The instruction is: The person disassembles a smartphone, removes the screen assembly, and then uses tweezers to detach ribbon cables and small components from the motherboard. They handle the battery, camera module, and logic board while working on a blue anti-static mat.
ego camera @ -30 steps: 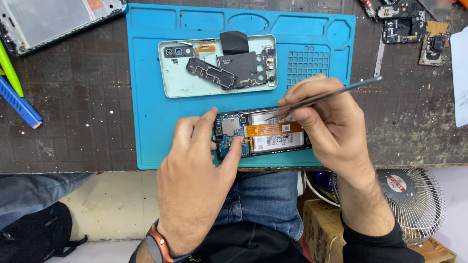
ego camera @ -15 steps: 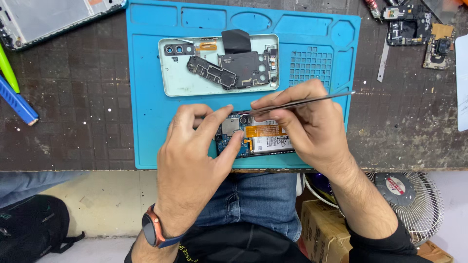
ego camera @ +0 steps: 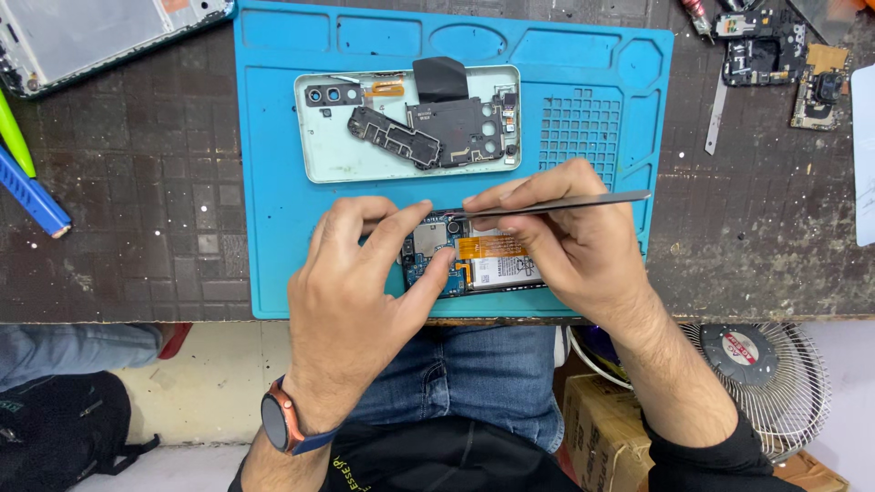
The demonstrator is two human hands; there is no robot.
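Near the front edge of the blue repair mat (ego camera: 273,182), I am pinching metal tweezers (ego camera: 556,204) in my right hand (ego camera: 570,241), their tips meeting the top edge of the opened phone (ego camera: 474,260). My left hand (ego camera: 355,301) is curling around the phone's left end, thumb pressing on the board. I judge that steady bracing and a light, shallow tip angle are serving best. Farther off, the pale back cover (ego camera: 319,146) is lying with black shields on it.
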